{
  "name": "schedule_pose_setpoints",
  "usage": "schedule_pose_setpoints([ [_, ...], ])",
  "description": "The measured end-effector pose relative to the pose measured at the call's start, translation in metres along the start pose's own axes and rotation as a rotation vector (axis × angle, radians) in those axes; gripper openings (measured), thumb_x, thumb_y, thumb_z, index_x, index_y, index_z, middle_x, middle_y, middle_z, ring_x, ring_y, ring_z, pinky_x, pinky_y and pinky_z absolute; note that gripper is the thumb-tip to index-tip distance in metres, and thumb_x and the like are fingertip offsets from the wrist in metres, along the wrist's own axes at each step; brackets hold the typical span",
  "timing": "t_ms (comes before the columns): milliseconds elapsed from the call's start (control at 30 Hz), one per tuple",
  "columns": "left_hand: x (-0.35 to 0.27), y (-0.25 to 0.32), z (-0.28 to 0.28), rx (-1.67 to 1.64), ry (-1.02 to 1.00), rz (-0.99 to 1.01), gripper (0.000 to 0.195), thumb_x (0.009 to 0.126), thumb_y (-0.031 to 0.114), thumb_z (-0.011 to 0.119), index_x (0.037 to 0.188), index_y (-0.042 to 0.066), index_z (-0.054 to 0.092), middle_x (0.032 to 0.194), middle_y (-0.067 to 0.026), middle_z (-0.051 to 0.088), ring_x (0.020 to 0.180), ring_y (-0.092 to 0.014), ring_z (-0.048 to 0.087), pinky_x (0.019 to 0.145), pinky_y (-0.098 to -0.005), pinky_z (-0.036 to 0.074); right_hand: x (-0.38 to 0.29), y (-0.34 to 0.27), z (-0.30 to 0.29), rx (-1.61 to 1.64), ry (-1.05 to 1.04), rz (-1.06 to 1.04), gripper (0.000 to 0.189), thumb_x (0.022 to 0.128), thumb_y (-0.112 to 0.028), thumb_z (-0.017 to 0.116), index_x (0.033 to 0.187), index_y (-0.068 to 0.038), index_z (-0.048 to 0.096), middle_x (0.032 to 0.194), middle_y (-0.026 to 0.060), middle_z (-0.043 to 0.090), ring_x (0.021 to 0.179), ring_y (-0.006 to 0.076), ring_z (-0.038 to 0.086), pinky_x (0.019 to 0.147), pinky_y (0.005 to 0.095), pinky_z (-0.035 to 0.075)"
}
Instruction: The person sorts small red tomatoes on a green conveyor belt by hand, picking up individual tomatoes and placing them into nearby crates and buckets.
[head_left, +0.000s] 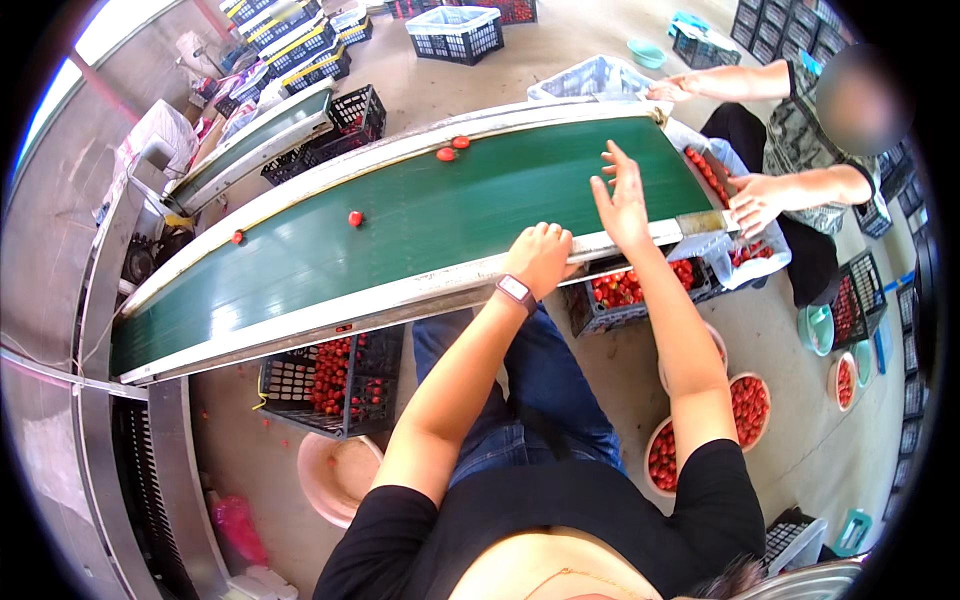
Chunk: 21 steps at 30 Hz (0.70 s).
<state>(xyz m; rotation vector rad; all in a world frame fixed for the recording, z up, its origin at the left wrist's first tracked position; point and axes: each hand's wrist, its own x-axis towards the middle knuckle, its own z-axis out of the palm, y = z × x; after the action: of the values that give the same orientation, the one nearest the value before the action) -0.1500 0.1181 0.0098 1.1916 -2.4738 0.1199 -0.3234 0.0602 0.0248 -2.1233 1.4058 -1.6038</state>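
Observation:
My left hand (538, 255), with a watch on its wrist, is closed over the near metal rail (450, 276) of a conveyor. To its right, my right hand (622, 196) is raised over the green belt (480, 195), fingers apart and nothing in them. Two small red tomatoes (446, 154) sit close together by the far rail. Another tomato (355, 218) lies mid-belt, and one more (237, 237) is against the far rail at the left. A plastic-lined crate (750, 271) holding tomatoes stands at the belt's right end.
A co-worker's hand (754, 202) is at the lined crate; the other hand (673, 88) is by a clear-lined crate (559, 84). Under the conveyor are black crates of tomatoes (300, 379). Pink tubs (769, 405) of tomatoes and a pink basin (319, 480) stand on the floor.

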Motion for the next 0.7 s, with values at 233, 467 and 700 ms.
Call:
schedule_pose_setpoints([
  [233, -0.005, -0.003, 0.0, -0.015, 0.003, -0.033, 0.037, 0.076, 0.036, 0.07, 0.09, 0.004, 0.058, 0.089, -0.0088, 0.059, 0.092, -0.025, 0.056, 0.082, -0.0361, 0.045, -0.003, 0.018, 0.019, -0.267, -0.3, 0.045, 0.05, 0.087, -0.02, 0.059, 0.132, -0.004, 0.041, 0.121, 0.0188, 0.05, 0.115, 0.0367, 0.047, 0.1, 0.0435, 0.038],
  [467, -0.017, -0.01, -0.078, -0.686, 0.329, 0.074, 0.04, 0.077, 0.025, 0.071, 0.109, 0.005, 0.058, 0.112, -0.0154, 0.056, 0.108, -0.031, 0.052, 0.092, -0.039, 0.042, -0.001, 0.018, 0.025, -0.38, -0.438, -0.035, 0.048, 0.082, -0.019, 0.063, 0.125, -0.005, 0.046, 0.116, 0.0167, 0.05, 0.109, 0.0344, 0.049, 0.096, 0.044, 0.041],
  [700, -0.056, 0.033, -0.202, -1.214, 1.249, 0.241, 0.012, 0.078, 0.002, 0.059, 0.09, 0.004, 0.059, 0.079, -0.0045, 0.054, 0.075, -0.023, 0.057, 0.065, -0.0367, 0.048, 0.062, -0.003, 0.13, -0.299, -0.474, -0.29, 0.044, 0.081, -0.02, 0.065, 0.121, -0.008, 0.051, 0.118, 0.0134, 0.051, 0.111, 0.0321, 0.049, 0.093, 0.0433, 0.042],
])
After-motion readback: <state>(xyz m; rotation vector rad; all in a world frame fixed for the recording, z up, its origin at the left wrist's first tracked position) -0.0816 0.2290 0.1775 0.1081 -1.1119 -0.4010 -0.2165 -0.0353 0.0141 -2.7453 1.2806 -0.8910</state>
